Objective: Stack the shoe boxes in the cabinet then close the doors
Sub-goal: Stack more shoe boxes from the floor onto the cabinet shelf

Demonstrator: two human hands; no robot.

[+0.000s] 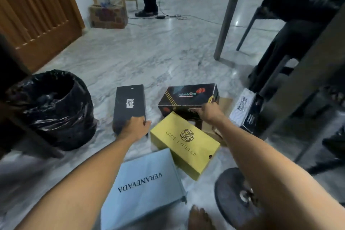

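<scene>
The step in hand looks like gathering boxes from the floor (149,58). The left hand (135,127) is closed over the near end of the black shoe box (129,102). The right hand (208,111) grips the near edge of the patterned dark box (186,95), just behind the yellow box (184,144). Next, I think both must be lifted and carried to the cabinet, which is not visible here.

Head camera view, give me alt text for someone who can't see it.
A person's left hand grips a plain black shoe box while the right hand reaches a patterned black box, all on a marble floor. A yellow box and a pale blue box lie nearer.
</scene>
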